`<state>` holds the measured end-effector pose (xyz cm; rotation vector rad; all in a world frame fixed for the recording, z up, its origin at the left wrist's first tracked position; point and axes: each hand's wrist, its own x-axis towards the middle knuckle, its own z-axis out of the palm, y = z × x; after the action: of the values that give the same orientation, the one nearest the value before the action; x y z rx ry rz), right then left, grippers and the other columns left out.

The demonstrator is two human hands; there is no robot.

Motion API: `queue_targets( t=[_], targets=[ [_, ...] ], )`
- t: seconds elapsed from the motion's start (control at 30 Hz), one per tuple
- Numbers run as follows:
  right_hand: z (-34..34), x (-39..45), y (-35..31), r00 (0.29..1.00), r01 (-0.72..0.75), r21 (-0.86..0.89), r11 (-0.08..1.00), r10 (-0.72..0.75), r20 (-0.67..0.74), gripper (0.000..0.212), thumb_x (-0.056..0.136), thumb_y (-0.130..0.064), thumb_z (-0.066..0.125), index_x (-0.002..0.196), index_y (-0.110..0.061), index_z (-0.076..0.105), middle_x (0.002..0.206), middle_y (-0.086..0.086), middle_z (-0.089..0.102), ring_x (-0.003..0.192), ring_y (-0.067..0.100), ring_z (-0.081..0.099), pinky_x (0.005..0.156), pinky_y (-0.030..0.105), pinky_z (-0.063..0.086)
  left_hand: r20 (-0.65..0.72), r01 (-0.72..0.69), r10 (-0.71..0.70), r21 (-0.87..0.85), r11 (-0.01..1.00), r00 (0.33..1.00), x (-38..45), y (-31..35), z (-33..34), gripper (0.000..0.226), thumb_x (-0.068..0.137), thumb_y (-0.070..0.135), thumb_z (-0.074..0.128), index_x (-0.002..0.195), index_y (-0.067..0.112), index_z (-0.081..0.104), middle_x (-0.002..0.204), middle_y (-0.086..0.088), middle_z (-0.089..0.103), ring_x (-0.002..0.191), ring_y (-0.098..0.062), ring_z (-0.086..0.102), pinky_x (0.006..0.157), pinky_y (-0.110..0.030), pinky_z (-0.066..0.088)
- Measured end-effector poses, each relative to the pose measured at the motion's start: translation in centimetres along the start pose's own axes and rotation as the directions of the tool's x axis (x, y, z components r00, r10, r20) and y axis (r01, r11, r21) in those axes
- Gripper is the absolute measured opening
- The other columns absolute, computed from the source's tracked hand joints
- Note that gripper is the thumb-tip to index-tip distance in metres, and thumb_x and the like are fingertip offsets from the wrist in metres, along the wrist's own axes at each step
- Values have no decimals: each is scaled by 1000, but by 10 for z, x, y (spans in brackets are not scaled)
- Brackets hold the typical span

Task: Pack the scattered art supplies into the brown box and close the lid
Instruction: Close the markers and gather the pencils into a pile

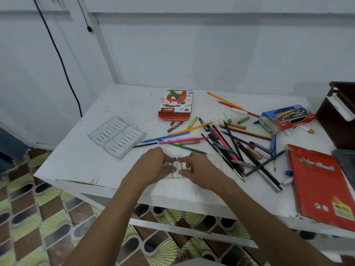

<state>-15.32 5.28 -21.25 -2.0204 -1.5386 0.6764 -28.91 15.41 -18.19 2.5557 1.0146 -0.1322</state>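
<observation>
On the white table (80, 166), my left hand (153, 166) and my right hand (196, 169) meet over a small clear plastic crayon tray (175, 172) near the front edge. A small blue-purple crayon tip (175, 159) shows between the fingertips of both hands; which hand pinches it I cannot tell. Both hands have curled fingers on the tray. Loose pencils and markers (230, 143) lie scattered to the right. The dark brown box (338, 116) stands at the far right edge, partly cut off.
An oil pastels carton (175, 106) lies at the back centre, a blue pencil carton (288, 118) at the back right. A clear moulded tray (117, 137) sits left. A red colouring book (322, 185) overhangs the front right. A black cable (57, 54) hangs on the wall.
</observation>
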Motion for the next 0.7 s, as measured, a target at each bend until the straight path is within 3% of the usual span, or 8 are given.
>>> queue_targets(
  t=[0.23,0.4,0.5,0.6,0.7],
  targets=[
    [-4,-1,0,1000,2,0,1000,-2,-3,44,87,-27,66,129,-18,57,94,-1,52,67,1,46,62,9,34,17,23,-21,-86,996,1000,0,-1,0,39,85,39,67,122,29,62,99,5,51,85,-10,47,75,-21,37],
    [-35,-15,5,998,-17,-24,1000,16,-59,36,89,-29,63,124,-19,60,96,-5,57,76,6,53,71,16,40,-52,17,-24,-134,991,998,11,18,-10,33,85,36,67,116,24,65,97,5,58,79,-9,52,70,-20,38],
    [-68,-29,24,986,-94,-41,995,87,-141,33,90,-26,62,122,-19,61,98,-7,57,79,4,53,74,16,47,-55,-70,62,-159,985,997,27,46,-10,33,85,38,67,115,24,65,99,4,58,80,-9,54,70,-21,39],
    [-102,-45,53,951,-207,-69,976,184,-250,28,89,-21,63,116,-16,66,100,0,63,86,12,56,80,22,48,-51,-169,162,-197,966,985,47,83,-2,30,85,37,67,111,24,66,99,3,58,86,-11,55,70,-22,40],
    [-134,-60,87,908,-301,-71,951,263,-325,20,87,-17,65,106,-13,70,98,3,68,79,11,57,67,14,43,-66,-273,265,-204,940,962,71,124,8,28,86,34,66,109,19,68,94,4,60,84,-12,57,70,-24,45]
  ],
)
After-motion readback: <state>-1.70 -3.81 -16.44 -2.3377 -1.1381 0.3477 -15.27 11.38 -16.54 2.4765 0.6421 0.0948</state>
